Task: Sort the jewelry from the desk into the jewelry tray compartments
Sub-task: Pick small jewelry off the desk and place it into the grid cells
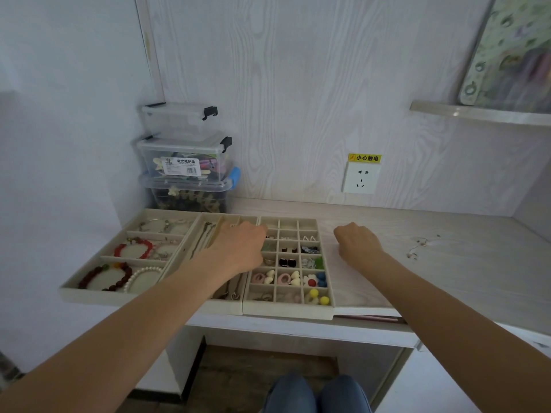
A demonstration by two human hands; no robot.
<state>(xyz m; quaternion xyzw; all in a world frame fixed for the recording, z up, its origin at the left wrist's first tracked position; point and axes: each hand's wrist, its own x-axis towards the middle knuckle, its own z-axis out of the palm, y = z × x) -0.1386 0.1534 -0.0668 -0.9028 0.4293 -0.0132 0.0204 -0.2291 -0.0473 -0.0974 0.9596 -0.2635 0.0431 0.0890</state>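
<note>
Three beige jewelry trays sit side by side along the front left part of the table [432, 234], their front ends hanging a little over the front edge. The left tray [89, 290] has wide compartments holding a red bead bracelet [132, 248], a dark red bead bracelet [104, 277] and a white pearl bracelet [143, 277], with thin chains in the back compartment. The middle tray [229, 307] has long narrow compartments with chains lying lengthwise. The right tray [286, 310] is a grid of small squares; many hold earrings and small pieces, among them pink and cream ones, a white flower with a red centre, blue beads and yellow beads near its front right corner.

The left hand [241, 248] reaches over the middle tray to the left column of the grid tray, knuckles up, fingers curled downward; whether it grips anything cannot be told, since the fingertips are hidden. The right hand [356, 242] rests on the bare table just right of the grid tray, fingers curled under; what it holds, if anything, cannot be seen.

A small loose piece of jewelry [417, 248] lies on the table toward the right edge, well apart from the trays.

In the back left corner stand three stacked clear storage boxes [185, 162]. A wall socket [359, 177] sits above the back edge.
</note>
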